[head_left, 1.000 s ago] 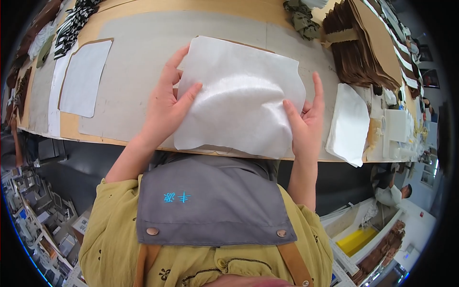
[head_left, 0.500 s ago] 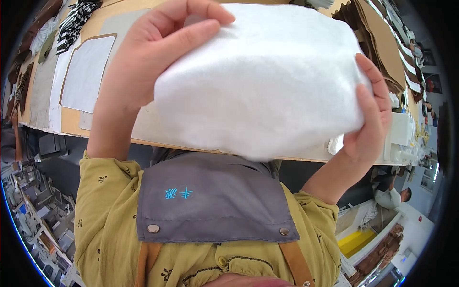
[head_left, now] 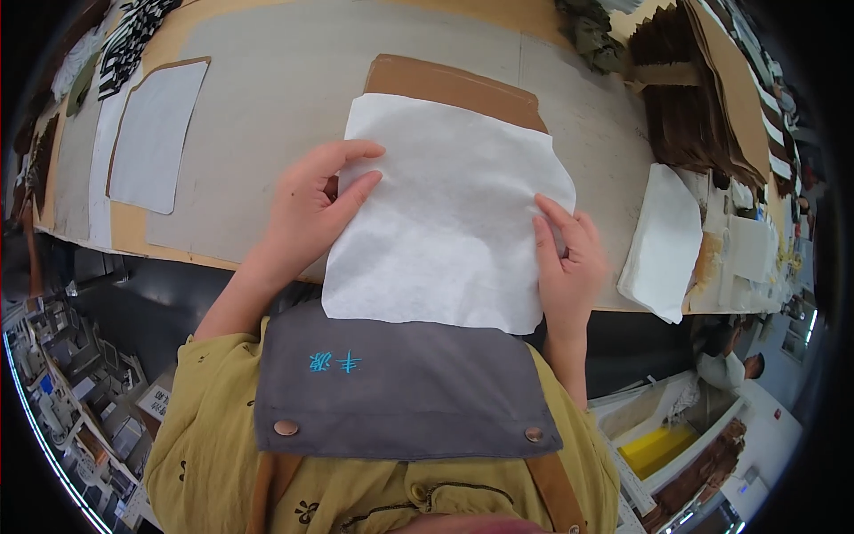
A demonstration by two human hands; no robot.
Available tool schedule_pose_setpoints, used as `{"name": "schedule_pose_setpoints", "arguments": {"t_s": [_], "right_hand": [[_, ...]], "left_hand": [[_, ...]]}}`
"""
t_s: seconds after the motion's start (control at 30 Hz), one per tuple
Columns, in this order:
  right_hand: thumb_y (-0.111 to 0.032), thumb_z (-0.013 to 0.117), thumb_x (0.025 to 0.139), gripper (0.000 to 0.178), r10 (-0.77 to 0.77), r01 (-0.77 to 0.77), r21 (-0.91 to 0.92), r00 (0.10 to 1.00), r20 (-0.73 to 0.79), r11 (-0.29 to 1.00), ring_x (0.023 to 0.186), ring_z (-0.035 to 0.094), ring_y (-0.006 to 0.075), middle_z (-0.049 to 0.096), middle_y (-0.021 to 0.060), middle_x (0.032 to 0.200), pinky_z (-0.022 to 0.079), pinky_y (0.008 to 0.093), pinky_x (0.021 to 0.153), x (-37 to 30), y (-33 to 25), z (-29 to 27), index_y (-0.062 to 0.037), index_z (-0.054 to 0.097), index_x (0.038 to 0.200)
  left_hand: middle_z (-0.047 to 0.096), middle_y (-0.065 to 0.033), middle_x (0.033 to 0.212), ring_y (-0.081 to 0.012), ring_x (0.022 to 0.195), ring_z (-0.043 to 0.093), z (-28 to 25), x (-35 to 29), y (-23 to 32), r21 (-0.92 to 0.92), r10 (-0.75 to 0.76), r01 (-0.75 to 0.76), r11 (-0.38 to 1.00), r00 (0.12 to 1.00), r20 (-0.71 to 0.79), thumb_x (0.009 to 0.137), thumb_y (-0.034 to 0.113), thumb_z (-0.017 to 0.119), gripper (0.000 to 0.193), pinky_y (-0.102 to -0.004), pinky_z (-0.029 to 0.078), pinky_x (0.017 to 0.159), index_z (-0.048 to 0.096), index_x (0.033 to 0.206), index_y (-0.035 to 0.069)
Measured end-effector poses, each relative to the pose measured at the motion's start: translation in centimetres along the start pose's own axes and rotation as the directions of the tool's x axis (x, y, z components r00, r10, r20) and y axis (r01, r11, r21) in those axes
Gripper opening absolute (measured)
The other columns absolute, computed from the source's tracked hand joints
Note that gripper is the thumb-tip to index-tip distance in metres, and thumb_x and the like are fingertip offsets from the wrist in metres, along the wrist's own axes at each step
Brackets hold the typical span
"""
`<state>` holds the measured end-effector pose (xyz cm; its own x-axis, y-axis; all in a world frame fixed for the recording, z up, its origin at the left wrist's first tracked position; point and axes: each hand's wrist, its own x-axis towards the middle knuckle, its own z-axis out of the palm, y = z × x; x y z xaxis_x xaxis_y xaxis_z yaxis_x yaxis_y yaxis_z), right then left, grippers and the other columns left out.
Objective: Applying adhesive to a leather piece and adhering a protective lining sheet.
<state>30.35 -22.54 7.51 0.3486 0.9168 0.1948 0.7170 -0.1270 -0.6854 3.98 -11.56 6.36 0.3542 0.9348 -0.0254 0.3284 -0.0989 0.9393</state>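
A white fabric-like sheet (head_left: 445,214) spreads in front of me, over the table's front edge. Its left edge is pinched between the thumb and fingers of my left hand (head_left: 325,191). On the opposite side, my right hand (head_left: 571,254) grips the sheet's right edge the same way. Beyond its far edge a strip of a brown panel (head_left: 454,89) shows, lying on the grey table covering; the sheet hides the rest of the panel. The near part of the sheet hangs close to my grey apron (head_left: 400,383) and looks slightly rippled.
A brown-edged white panel (head_left: 156,138) lies at left. To the right are a pile of white sheets (head_left: 663,245) and a tall stack of brown pieces (head_left: 685,98). Crumpled dark green cloth (head_left: 592,36) sits at the back, striped cloth (head_left: 133,40) at far left.
Both hands have come down and toward me with the white sheet, from up close to lower over the table. The brown panel and the pile of white sheets at right now show.
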Motion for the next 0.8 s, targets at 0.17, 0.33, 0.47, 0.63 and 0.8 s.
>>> {"name": "schedule_pose_setpoints", "arguments": {"t_s": [0.17,0.33,0.47,0.63,0.8], "right_hand": [[-0.002,0.073,0.088,0.025,-0.016,0.016,0.039,1.0,-0.004,0.999,0.068,0.055,0.0159,0.061,0.0073,0.084,0.045,0.0275,0.059,0.2,0.4,0.8,-0.0067,0.076,0.112],[-0.002,0.074,0.087,0.026,-0.006,0.006,-0.003,1.0,-0.011,1.0,0.067,0.054,0.016,0.059,0.0074,0.083,0.045,0.0275,0.058,0.7,0.9,1.2,-0.0075,0.076,0.113],[-0.004,0.074,0.088,0.026,0.011,-0.011,0.009,1.0,0.001,1.0,0.07,0.055,0.0173,0.059,0.0081,0.085,0.046,0.0284,0.061,1.3,0.8,1.9,-0.0079,0.076,0.114],[-0.008,0.071,0.092,0.024,0.105,-0.105,-0.027,0.994,0.029,0.994,0.078,0.057,0.0208,0.059,0.01,0.09,0.047,0.0304,0.068,2.4,0.5,1.7,-0.0078,0.075,0.116],[-0.006,0.07,0.093,0.025,0.114,-0.111,-0.044,0.992,0.054,0.993,0.076,0.055,0.0171,0.06,0.0089,0.091,0.044,0.0275,0.065,3.5,0.6,2.1,-0.0063,0.075,0.117]], "left_hand": [[0.066,0.0022,0.093,-0.0046,0.059,0.038,0.2,0.5,-0.4,0.207,0.123,-0.11,0.972,0.991,-0.055,0.091,0.002,0.071,0.022,-0.0218,0.035,0.053,0.073,0.113,0.007],[0.063,-0.0011,0.085,-0.0087,0.058,0.044,0.1,1.7,-0.5,0.25,0.159,-0.148,0.957,0.987,-0.023,0.09,0.004,0.072,0.02,-0.0246,0.039,0.054,0.074,0.11,0.007],[0.062,-0.0037,0.081,-0.0128,0.058,0.05,-0.4,2.5,-0.7,0.304,0.17,-0.152,0.941,0.985,-0.034,0.091,0.007,0.072,0.018,-0.0281,0.043,0.055,0.073,0.109,0.008],[0.061,-0.0031,0.079,-0.0111,0.061,0.05,0.0,4.1,-1.1,0.287,0.165,-0.147,0.947,0.986,-0.039,0.091,0.006,0.072,0.023,-0.026,0.043,0.058,0.074,0.114,0.008],[0.06,-0.0035,0.078,-0.0115,0.06,0.052,-0.2,5.3,-1.9,0.278,0.155,-0.139,0.951,0.987,-0.037,0.091,0.007,0.072,0.024,-0.0267,0.044,0.057,0.074,0.115,0.008]]}}
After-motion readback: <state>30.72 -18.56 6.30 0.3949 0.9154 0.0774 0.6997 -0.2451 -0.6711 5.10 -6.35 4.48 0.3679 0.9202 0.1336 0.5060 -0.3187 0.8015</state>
